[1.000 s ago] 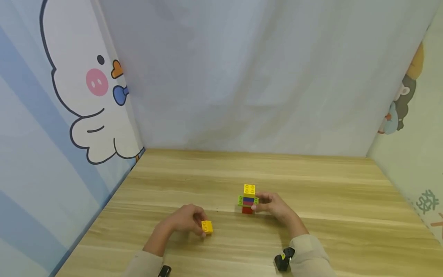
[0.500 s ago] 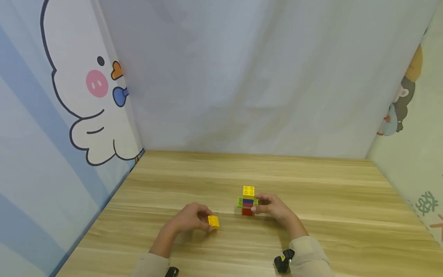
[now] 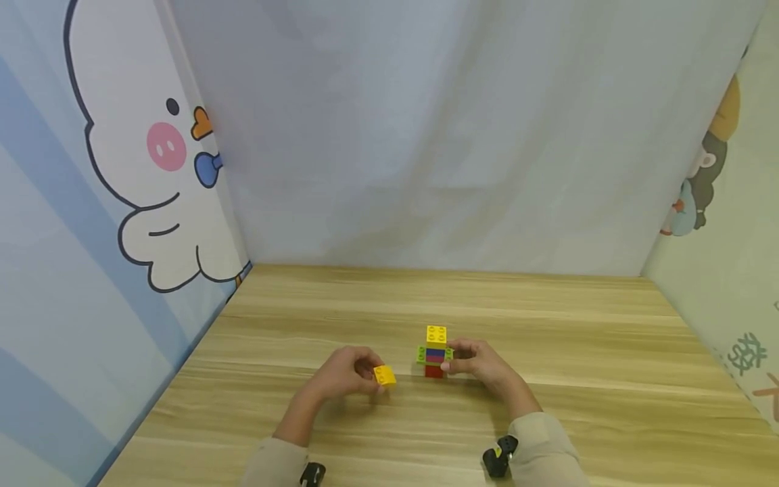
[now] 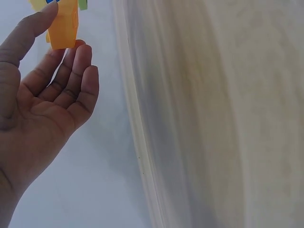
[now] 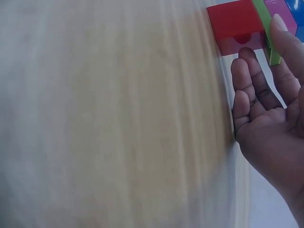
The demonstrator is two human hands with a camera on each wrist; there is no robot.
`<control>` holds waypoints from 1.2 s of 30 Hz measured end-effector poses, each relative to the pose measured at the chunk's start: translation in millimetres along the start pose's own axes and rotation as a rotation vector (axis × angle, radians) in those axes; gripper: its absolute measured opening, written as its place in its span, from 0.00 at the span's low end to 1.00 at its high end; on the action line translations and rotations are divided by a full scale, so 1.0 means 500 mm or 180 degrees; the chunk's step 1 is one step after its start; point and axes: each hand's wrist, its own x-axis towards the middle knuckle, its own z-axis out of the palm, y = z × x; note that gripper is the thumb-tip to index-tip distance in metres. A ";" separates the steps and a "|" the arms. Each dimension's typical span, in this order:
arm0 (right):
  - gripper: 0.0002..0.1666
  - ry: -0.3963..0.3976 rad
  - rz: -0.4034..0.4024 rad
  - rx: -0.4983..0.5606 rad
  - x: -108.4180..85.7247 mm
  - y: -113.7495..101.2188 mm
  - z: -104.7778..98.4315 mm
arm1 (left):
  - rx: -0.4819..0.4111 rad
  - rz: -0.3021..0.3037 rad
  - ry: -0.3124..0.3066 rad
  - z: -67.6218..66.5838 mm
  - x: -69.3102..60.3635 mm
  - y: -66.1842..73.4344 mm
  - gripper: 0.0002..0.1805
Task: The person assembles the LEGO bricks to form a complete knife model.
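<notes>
My left hand [image 3: 345, 373] pinches a yellow toy brick [image 3: 385, 375] between thumb and fingers, above the table and left of a brick stack. In the left wrist view the thumb lies on this yellow brick [image 4: 64, 28], and fingertips touch its other side. The stack stands upright: a red brick [image 3: 434, 371] at the bottom, a green plate [image 3: 421, 354] jutting out on both sides, pink and blue layers, and a yellow studded brick [image 3: 436, 335] on top. My right hand [image 3: 485, 367] holds the stack from its right side, the thumb near the green plate [image 5: 265, 23] in the right wrist view.
The wood-grain table [image 3: 608, 325] extends around both hands. A pale curtain [image 3: 426, 135] hangs behind it. Printed cloths with cartoon figures border the left and right. Black devices are worn at both wrists.
My left hand has moved right and farther from me with the yellow brick, closer to the stack. The brick has tilted a little. My right hand and the stack have stayed nearly still.
</notes>
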 end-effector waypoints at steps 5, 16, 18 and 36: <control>0.33 0.0012 -0.0019 -0.0008 0.000 -0.003 0.002 | 0.0016 0.0017 0.0033 0.001 0.004 0.005 0.18; 0.33 0.0049 0.0014 -0.0019 -0.005 -0.008 -0.001 | -0.0039 0.0003 0.0083 0.017 0.022 0.015 0.17; 0.33 0.0050 0.0011 -0.0027 0.000 0.001 -0.003 | -0.0027 0.0023 0.0116 0.020 0.027 0.017 0.17; 0.34 -0.0121 0.0002 0.0004 -0.001 -0.008 -0.003 | -0.0317 0.0224 0.0269 0.038 0.048 0.035 0.18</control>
